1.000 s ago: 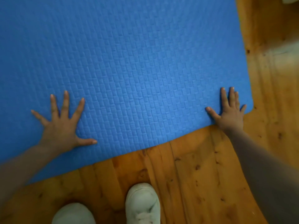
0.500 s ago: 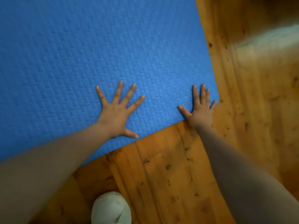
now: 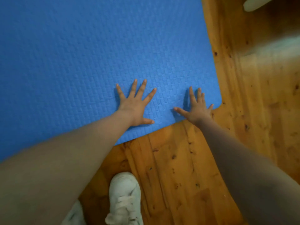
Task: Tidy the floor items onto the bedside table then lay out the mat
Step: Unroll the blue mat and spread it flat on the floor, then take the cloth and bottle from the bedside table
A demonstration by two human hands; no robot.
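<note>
A blue textured mat lies flat on the wooden floor and fills the upper left of the head view. Its near right corner sits beside my right hand. My left hand presses flat on the mat near its front edge, fingers spread wide. My right hand rests flat on the mat's near right corner, fingers apart, heel at the edge. Neither hand holds anything. The bedside table is out of view.
Wooden floorboards run below and to the right of the mat. My white shoes stand on the boards just behind the mat's front edge. A pale object shows at the top right corner.
My left hand has slid right across the mat, from far left to close beside my right hand. The view has shifted, so the mat's corner sits further left than before.
</note>
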